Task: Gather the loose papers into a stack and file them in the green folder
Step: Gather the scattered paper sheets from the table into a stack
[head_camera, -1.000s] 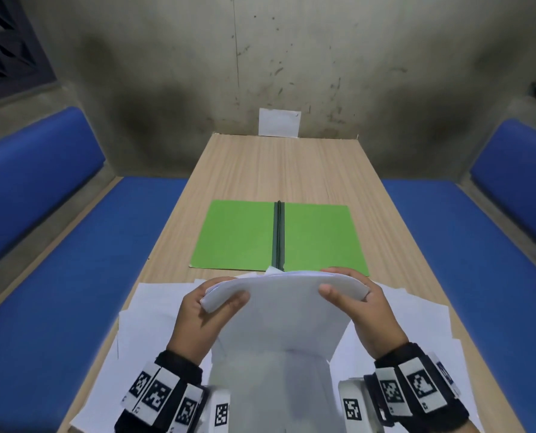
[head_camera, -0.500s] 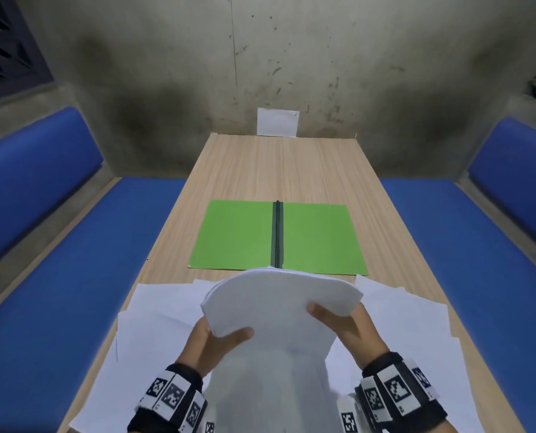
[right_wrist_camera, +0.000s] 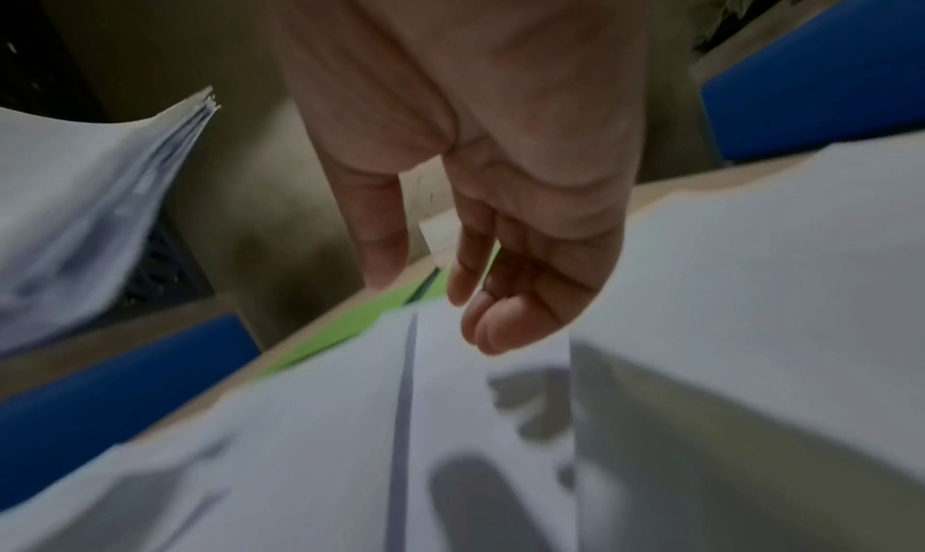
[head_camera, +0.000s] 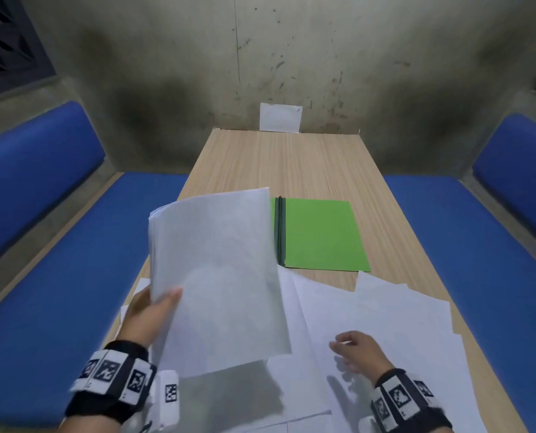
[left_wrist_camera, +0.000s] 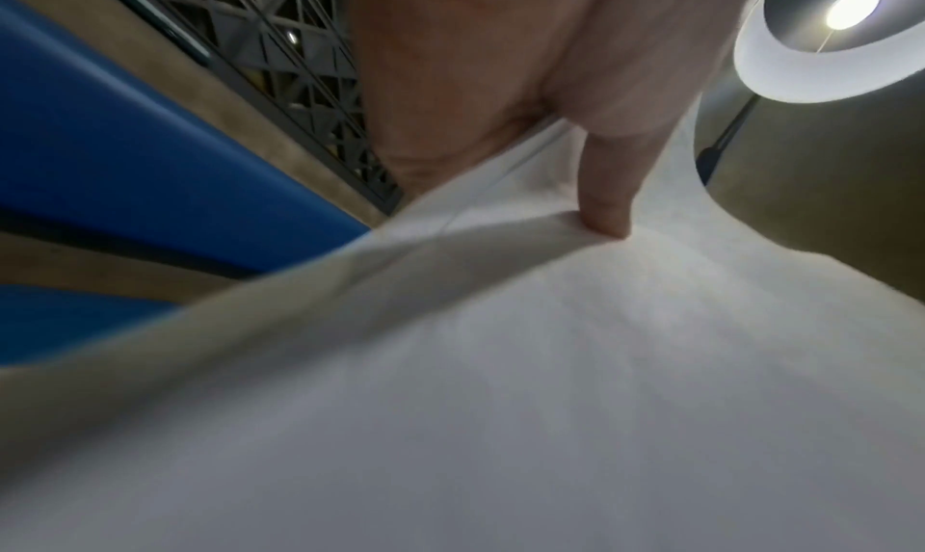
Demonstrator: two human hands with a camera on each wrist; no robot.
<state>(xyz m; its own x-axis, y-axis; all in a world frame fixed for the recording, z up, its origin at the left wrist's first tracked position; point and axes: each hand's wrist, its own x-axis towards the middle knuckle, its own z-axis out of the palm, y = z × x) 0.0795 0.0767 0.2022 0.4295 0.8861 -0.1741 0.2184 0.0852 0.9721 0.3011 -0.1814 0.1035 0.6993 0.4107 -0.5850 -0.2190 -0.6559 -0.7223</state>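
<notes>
My left hand (head_camera: 154,310) grips a stack of white papers (head_camera: 216,276) by its left edge and holds it up, tilted, above the near table; the thumb (left_wrist_camera: 608,200) presses on the top sheet. The stack hides the left half of the open green folder (head_camera: 319,235), which lies flat in the middle of the table. My right hand (head_camera: 352,348) hovers just over the loose white sheets (head_camera: 391,326) at the near right, fingers loosely bent (right_wrist_camera: 480,303), holding nothing. More loose sheets lie under and around the raised stack.
The wooden table (head_camera: 285,160) runs away to a stained wall, with a white card (head_camera: 280,117) standing at its far end. Blue benches (head_camera: 82,276) flank it on both sides.
My right hand has let go of the stack and dropped to the sheets at the right. The left hand alone has swung the stack up and to the left.
</notes>
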